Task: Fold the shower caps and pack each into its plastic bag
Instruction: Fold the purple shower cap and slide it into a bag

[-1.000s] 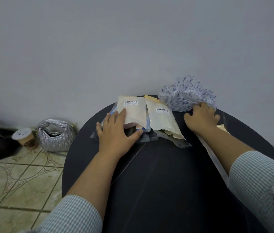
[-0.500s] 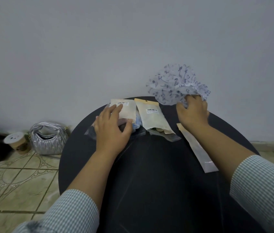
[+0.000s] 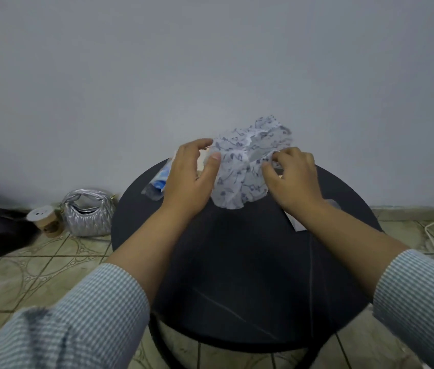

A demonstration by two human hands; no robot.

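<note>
Shower cap held up above the counter's far edge, probably to stretch the crumpled plastic flat for folding. Pinched at its left rim between thumb and fingers of the left hand. Gripped at its right rim by the right hand, fingers curled. Empty plastic bag lying by the right edge, handy for packing. Packed bag set aside at the far left edge.

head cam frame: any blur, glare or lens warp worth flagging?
Head view: the light is soft and dim, with no hard shadows. The black table shows faint sheen streaks but no real glare. The shower cap has a slightly soft print, probably motion blur. The left sleeve, close to the lens, is smeared. Wide-angle warp stretches the frame edges, so both forearms look oversized.
</note>
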